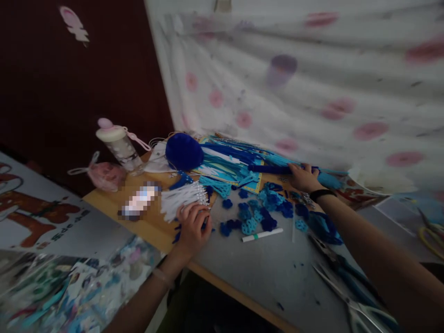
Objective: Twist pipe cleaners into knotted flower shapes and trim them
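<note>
While the left grip (pixel 194 226) rests low over the table (pixel 249 282), its fingers curl at the near edge of a bundle of white stems (pixel 180 198), touching it or nearly so; whether they pinch anything cannot be told. Farther forward and to the right, the right grip (pixel 303 177) lies over a dark blue bundle (pixel 270 169), which shows on both sides of the hand; how tightly the fingers close on it is hidden. Between the two grips, a scatter of blue flower shapes (pixel 268 219), dark and light, spreads across the table, with a white marker (pixel 262 235) to the right of the left grip, on the near side of the flowers. Beyond the left grip, past the white stems, sits a dark blue ball (pixel 184 151), and light blue stems (pixel 215 186) fan out just ahead. Nearer the person than the right grip, beside that forearm, lie pliers (pixel 328 253) and scissors (pixel 353 304).
</note>
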`<state>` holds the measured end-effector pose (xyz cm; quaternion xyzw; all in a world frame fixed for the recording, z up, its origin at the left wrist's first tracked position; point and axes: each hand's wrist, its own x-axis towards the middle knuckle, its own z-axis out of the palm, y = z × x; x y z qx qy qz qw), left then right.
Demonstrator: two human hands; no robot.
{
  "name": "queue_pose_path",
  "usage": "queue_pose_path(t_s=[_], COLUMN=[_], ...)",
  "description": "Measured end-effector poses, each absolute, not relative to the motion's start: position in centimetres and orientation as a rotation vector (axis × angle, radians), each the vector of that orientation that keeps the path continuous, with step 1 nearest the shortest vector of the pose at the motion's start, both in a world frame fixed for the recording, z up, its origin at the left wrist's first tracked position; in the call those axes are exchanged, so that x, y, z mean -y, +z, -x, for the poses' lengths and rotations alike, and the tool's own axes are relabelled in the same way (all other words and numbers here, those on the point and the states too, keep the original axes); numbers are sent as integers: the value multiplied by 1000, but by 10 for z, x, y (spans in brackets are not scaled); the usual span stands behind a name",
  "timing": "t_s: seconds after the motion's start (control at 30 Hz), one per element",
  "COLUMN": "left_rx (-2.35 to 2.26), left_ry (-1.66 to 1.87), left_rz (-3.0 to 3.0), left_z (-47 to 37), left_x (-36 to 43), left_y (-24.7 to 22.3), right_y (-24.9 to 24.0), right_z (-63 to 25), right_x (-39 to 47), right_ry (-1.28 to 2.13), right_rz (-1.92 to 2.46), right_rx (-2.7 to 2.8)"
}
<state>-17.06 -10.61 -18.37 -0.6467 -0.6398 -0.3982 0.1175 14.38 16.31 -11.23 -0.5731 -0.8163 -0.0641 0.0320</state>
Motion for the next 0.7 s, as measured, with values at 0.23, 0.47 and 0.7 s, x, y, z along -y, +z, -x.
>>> queue_pose_path(t_s=[0.23,0.47,0.7], left_rx=[2075,2486,2589], left_ry=[-1124,-766,-751], left_rz=[1500,1022,1021], left_z=[226,287,289], left_x=[129,154,162], left_y=[-171,-167,-173], right_y=[-113,-97,-75], right_z=[-148,-153,-161], right_x=[-164,-153,-140], right_ry=[-371,-431,-368], right_rz=[1738,1683,1796], right_rx=[2587,2570,2458])
